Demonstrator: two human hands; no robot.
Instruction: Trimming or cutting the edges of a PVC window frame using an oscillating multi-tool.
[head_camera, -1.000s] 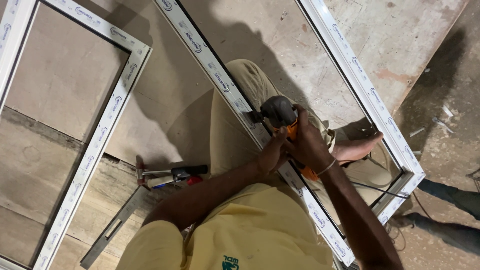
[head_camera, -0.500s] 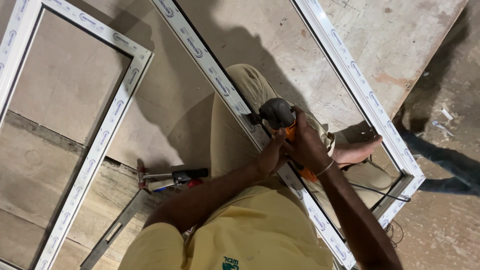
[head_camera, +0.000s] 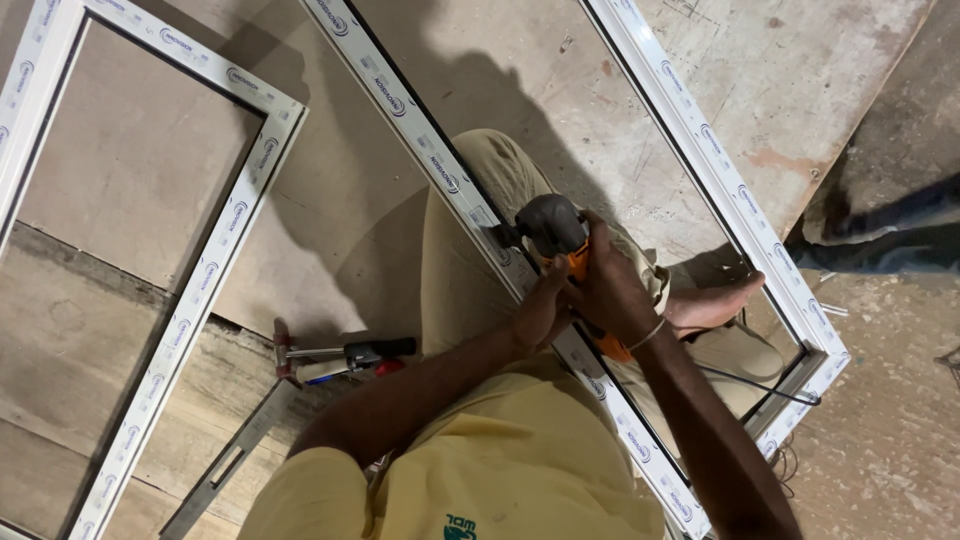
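Orange power tool (head_camera: 572, 262) with a grey head sits pressed against the near rail of the white window frame (head_camera: 440, 165), just where the person's knee comes up beneath it. Both hands are wrapped around its body: the right hand (head_camera: 612, 292) is clenched over the orange housing from above, and the left hand (head_camera: 540, 312) closes on it from the side, so each grip is grasping the tool, with the grey head sticking out past the fingers toward the rail. A thin black cord (head_camera: 750, 385) trails from the tool's rear across the frame's inside. Counted, there are two white frames: the one being worked on, lying diagonally over the board floor (head_camera: 420, 60), and a second white frame (head_camera: 215, 260) lying to the left, well apart from the hands. One power tool is in use. One bare foot (head_camera: 712, 303) rests inside the worked frame, just beside the right wrist. On the floor near the left elbow lie a red-and-black hand tool (head_camera: 345, 358) and a long grey metal level (head_camera: 230, 460), one of each.
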